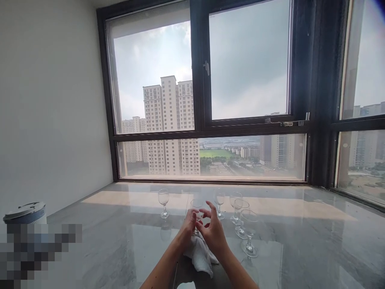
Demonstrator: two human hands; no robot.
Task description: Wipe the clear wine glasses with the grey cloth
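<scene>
- Wine glass (197, 208) upright on the table (300, 241), between both hands; thin, slick, probably fragile, best held by stem or bowl.
- Left hand (189, 224) fingers grasp the glass; white cloth (200, 253) below.
- Right hand (214, 230) fingers spread, released.
- Five more glasses stand near.
</scene>
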